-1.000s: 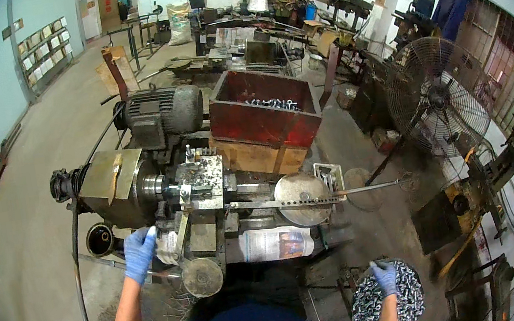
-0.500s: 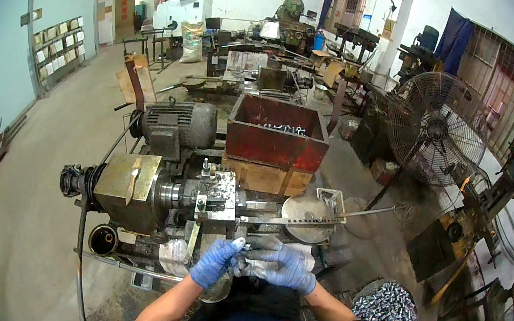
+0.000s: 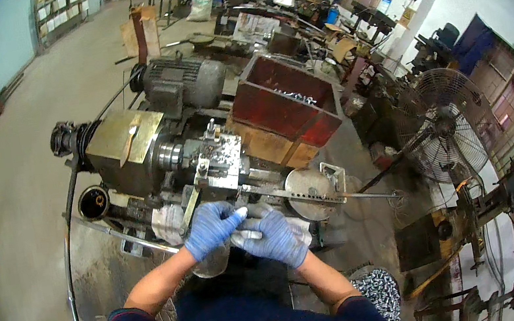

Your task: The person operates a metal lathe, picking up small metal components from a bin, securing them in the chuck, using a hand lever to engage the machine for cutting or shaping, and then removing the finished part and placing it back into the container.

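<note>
Both my hands wear blue gloves and meet in front of my chest, over the near side of a small lathe-like machine point(image 3: 204, 162). My left hand point(image 3: 210, 227) pinches a small pale piece point(image 3: 245, 235) that my right hand point(image 3: 275, 237) also closes around; its exact shape is hidden by the fingers. Just beyond my fingers lie the machine's steel tool block point(image 3: 224, 162) and a long flat metal bar point(image 3: 315, 197) with a round disc point(image 3: 307, 183).
A grey electric motor point(image 3: 182, 82) and a red metal bin point(image 3: 284, 100) holding small metal parts sit behind the machine. A pedestal fan point(image 3: 445, 129) stands at the right. A pile of small shiny parts point(image 3: 376, 289) lies at my lower right. Bare concrete floor lies at the left.
A second ago my hands were apart, the left by the machine and the right low near the shiny parts. They have come together in front of me around the small pale piece.
</note>
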`<action>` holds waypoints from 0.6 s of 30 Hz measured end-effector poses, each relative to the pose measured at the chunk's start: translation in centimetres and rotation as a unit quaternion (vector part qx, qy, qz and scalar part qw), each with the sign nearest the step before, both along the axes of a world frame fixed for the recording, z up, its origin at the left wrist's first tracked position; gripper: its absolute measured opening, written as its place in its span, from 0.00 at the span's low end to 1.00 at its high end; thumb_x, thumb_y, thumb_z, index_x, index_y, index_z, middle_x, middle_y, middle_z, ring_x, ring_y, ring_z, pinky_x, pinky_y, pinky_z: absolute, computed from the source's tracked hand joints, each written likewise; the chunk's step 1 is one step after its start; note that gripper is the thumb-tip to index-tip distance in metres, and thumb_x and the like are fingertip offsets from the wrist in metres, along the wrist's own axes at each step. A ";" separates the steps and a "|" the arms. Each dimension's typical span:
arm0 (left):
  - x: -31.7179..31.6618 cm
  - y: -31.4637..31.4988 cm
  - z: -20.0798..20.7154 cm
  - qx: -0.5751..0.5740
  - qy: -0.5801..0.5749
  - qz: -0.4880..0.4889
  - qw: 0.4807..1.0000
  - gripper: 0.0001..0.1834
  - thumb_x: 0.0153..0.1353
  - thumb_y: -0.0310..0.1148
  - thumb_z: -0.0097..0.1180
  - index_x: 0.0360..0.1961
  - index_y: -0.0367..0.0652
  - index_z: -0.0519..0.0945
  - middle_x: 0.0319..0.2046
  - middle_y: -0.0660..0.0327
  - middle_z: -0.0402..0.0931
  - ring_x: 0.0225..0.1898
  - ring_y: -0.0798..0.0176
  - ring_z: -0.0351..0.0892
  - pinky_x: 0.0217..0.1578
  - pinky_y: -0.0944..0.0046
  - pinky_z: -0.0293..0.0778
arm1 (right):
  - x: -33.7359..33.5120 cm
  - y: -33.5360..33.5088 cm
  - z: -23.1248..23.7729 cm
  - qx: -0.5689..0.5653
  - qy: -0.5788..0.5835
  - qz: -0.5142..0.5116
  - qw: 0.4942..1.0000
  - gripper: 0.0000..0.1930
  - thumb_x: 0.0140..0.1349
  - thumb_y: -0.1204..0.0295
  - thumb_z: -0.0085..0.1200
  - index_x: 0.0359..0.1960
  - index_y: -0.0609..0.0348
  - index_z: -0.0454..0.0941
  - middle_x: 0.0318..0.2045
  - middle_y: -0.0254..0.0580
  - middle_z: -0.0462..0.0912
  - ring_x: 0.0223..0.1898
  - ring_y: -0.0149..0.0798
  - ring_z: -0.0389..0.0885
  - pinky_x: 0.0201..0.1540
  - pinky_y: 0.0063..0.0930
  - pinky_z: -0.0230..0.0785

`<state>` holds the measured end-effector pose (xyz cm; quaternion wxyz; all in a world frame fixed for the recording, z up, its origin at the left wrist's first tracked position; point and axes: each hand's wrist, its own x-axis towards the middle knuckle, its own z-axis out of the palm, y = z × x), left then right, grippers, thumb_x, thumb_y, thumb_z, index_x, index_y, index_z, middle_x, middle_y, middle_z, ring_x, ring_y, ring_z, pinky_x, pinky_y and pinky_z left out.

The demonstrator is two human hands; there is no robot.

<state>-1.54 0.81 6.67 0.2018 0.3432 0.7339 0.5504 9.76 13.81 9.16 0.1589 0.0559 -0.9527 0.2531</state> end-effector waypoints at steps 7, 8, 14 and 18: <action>-2.6 -2.9 1.9 -0.021 0.047 0.040 0.998 0.21 0.53 0.47 0.58 0.23 0.37 0.81 0.15 0.56 0.75 0.17 0.65 0.71 0.21 0.62 0.68 | -4.3 -1.1 2.3 -0.001 -0.019 0.064 0.998 0.15 0.45 0.56 0.62 0.28 0.54 0.82 0.39 0.49 0.78 0.42 0.49 0.75 0.47 0.38 0.68; -3.2 -3.5 2.4 -0.052 0.053 0.029 0.997 0.21 0.53 0.48 0.58 0.24 0.37 0.81 0.15 0.55 0.75 0.17 0.65 0.72 0.21 0.62 0.68 | -5.0 -1.2 2.7 -0.020 -0.033 0.079 0.996 0.16 0.46 0.55 0.61 0.28 0.54 0.82 0.39 0.49 0.78 0.42 0.49 0.75 0.47 0.38 0.67; -7.7 -13.8 3.5 -0.099 0.173 0.106 0.974 0.20 0.56 0.45 0.53 0.37 0.38 0.80 0.30 0.49 0.79 0.33 0.53 0.79 0.36 0.58 0.73 | -11.4 -2.1 5.0 0.118 -0.080 0.071 0.987 0.20 0.51 0.49 0.54 0.30 0.54 0.84 0.40 0.48 0.79 0.47 0.49 0.72 0.51 0.39 0.64; -10.1 -24.1 3.4 -0.292 0.258 0.340 0.856 0.18 0.56 0.47 0.52 0.37 0.42 0.80 0.28 0.52 0.79 0.32 0.51 0.79 0.34 0.57 0.72 | -18.7 -1.0 3.1 0.251 -0.180 -0.011 0.951 0.30 0.49 0.42 0.50 0.29 0.62 0.82 0.34 0.50 0.80 0.43 0.48 0.76 0.51 0.37 0.63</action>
